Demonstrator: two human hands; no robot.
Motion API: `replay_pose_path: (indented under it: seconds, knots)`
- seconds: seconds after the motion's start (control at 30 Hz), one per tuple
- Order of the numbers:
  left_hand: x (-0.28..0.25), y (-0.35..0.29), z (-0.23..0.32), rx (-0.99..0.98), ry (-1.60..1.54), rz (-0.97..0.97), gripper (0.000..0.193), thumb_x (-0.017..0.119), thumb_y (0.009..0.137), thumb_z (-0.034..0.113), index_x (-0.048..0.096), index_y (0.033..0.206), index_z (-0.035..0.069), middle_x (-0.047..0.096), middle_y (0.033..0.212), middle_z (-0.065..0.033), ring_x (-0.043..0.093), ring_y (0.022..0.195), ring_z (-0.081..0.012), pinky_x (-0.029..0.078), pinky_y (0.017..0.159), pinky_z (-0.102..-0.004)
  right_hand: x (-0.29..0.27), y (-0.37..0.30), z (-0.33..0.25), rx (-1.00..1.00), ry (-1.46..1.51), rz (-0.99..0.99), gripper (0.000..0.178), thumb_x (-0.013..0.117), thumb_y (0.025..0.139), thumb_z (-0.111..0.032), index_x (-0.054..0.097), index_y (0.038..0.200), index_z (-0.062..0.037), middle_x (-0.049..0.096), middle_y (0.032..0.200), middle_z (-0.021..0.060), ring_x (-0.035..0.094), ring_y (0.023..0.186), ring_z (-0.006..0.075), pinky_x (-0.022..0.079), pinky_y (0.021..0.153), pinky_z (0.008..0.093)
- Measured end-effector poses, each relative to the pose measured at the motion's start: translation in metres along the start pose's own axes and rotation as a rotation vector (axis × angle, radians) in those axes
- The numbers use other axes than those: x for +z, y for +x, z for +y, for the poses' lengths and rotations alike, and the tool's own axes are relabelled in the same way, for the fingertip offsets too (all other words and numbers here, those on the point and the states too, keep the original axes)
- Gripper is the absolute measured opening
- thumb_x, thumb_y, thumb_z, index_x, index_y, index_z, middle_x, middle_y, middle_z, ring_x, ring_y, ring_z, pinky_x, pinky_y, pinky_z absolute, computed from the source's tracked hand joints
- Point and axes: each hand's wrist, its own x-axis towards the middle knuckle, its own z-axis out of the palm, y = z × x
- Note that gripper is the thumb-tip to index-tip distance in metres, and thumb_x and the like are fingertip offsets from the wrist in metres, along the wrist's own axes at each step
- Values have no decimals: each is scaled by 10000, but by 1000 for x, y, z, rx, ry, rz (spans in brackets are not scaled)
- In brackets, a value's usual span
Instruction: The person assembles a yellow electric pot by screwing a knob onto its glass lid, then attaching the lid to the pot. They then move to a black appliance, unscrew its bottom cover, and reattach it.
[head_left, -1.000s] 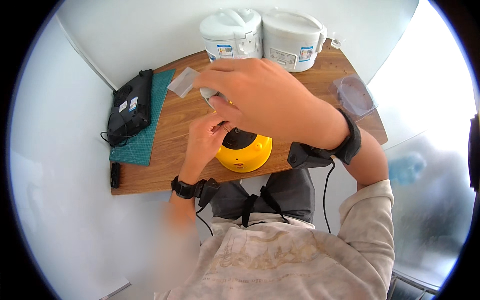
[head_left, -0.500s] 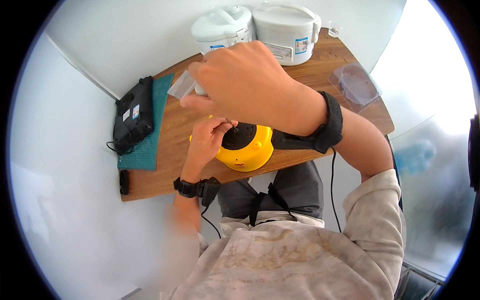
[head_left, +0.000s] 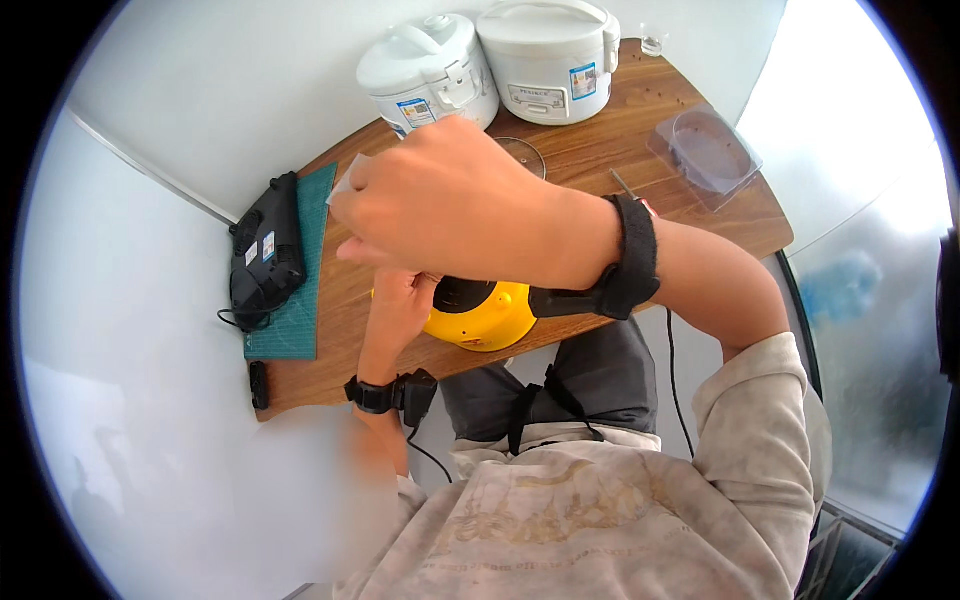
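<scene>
On the near part of the table sits a yellow round appliance [head_left: 490, 325] with a dark round top. My left hand [head_left: 395, 310] is at its left rim, its fingers closed in a pinch; what they hold is mostly hidden. Raised over the appliance, my right hand [head_left: 430, 205] is bent leftward with curled fingers and the thumb below them. Its fingertips are turned away, so anything inside does not show. A small clear plastic bag [head_left: 346, 182] appears beside its knuckles; whether the hand touches it I cannot tell. Each wrist wears a black strap.
Two white rice cookers [head_left: 548, 65] stand at the back, a clear cup [head_left: 652, 42] beside them. Behind my right wrist lie a glass lid [head_left: 527, 152] and a screwdriver [head_left: 624, 184]. A clear plastic tray [head_left: 708, 155] is at right. Leftward, a black device [head_left: 268, 250] rests on a green mat [head_left: 318, 215].
My right hand has shifted left and down, now covering part of my left hand's fingers. The view has moved slightly, and the glass lid and screwdriver have come into sight.
</scene>
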Motion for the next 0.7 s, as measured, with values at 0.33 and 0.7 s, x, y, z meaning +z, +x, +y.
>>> replay_pose_path:
  seconds: [0.33,0.7]
  knots:
    - [3,-2,-25,301,252,88,112,605,980,63,633,987,-45,638,785,-170,583,662,-268,457,633,-364,-20,-5,0,57,221,-140,272,641,905,-291,657,881,-20,659,790,117,655,700,311,501,588,407]
    - [4,1,-1,24,-257,-92,201,661,997,156,689,1091,-19,697,849,-102,640,790,-135,486,713,-294,-11,-5,14,-5,142,-15,324,764,796,-299,651,692,-14,610,609,121,636,582,316,499,525,393]
